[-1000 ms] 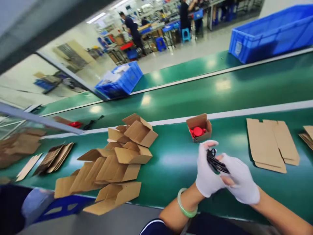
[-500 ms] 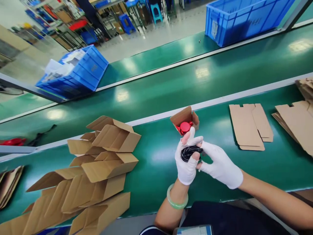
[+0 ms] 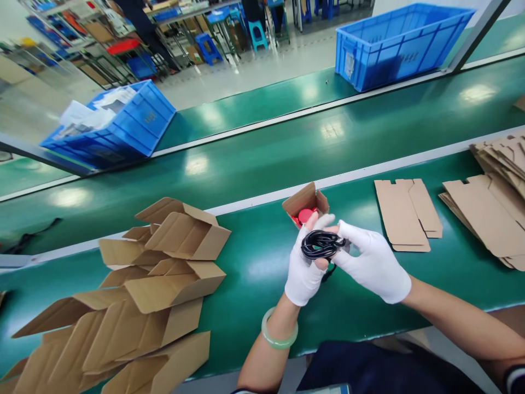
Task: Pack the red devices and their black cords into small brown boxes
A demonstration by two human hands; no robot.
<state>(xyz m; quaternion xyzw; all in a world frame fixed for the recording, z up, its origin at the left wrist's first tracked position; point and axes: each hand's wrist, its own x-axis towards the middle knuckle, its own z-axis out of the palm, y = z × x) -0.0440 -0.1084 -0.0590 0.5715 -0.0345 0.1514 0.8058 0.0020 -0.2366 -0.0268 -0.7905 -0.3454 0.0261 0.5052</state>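
Note:
A coiled black cable (image 3: pixel 319 244) is held between both hands above the green bench. My left hand (image 3: pixel 302 273), in a white glove with bare fingertips, is closed around the coil's left side. From the right, my right hand (image 3: pixel 369 260), gloved alike, pinches the coil's right end between thumb and fingers. A short cable end hangs below the coil. Just beyond my left fingers stands an open cardboard box (image 3: pixel 301 200) with a round red object (image 3: pixel 305 215) inside; my fingers hide part of it.
Several open cardboard boxes (image 3: pixel 176 284) lie piled on the left. Flat cardboard blanks (image 3: pixel 404 216) and a further stack (image 3: pixel 488 213) lie on the right. Behind runs a green belt (image 3: pixel 262 148), with a filled blue crate (image 3: pixel 143 117) and another blue crate (image 3: pixel 402 52) beyond.
The coil now faces the camera more fully, and a cable end shows hanging below it. Both hands still hold it. The camera view has shifted slightly.

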